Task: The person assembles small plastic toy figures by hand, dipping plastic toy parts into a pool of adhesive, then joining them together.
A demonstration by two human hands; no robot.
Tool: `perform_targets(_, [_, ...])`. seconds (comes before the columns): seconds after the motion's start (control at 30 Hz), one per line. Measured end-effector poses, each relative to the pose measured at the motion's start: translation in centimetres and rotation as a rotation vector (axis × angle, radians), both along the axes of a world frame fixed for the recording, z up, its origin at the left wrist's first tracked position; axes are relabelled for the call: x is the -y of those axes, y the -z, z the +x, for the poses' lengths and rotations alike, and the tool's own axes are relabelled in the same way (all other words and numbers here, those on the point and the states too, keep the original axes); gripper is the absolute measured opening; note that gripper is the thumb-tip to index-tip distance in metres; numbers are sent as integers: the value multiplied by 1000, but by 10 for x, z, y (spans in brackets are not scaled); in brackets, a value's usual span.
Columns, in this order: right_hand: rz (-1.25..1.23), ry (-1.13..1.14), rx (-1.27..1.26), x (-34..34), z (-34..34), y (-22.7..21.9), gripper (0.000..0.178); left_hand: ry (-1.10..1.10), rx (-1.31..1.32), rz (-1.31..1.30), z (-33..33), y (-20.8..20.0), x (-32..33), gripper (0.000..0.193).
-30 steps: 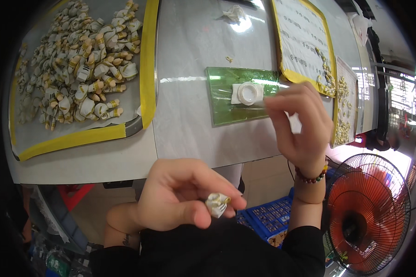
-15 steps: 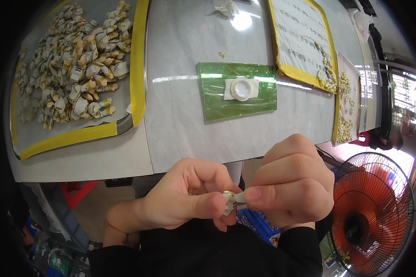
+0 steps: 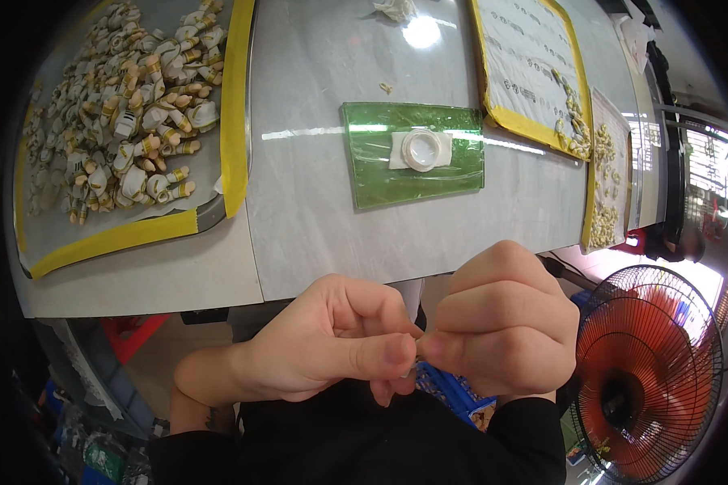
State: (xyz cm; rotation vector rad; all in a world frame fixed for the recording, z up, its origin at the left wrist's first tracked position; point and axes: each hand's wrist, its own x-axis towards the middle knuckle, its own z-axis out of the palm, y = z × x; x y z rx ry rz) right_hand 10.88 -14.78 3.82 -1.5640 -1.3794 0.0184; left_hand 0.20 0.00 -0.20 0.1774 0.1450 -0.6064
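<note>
Two hands are seen low in the frame, pressed together just off the near edge of the table. The left hand is curled with thumb and forefinger pinched shut, and the right hand is balled up the same way, thumb tip against the left thumb tip. One small piece is clamped between them, mostly hidden, so only a sliver can be made out and its shape can't be told.

On the table, one green mat is laid out, with one white ring sat on a white patch in its middle. One yellow-edged tray is at the far left, and the pile of white and tan pieces in it is too many to be counted. One yellow-edged sheet is at the upper right. One red fan is stood at the lower right.
</note>
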Motion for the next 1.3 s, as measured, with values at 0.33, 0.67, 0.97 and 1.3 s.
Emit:
perform_targets(0.33, [-108,29,-7,7,3,-3,19,-22,25,-68,0,6,4,28])
perform_targets(0.67, [-537,1180,234,172,121,3,23,2,-27,43,3,-7,3,60])
perform_targets(0.97, [-880,1147,182,217,137,20,29,-25,13,-45,7,-4,2,51])
perform_targets(1.3, [-818,1175,239,228,162,30,19,-117,61,-182,3,3,0,35])
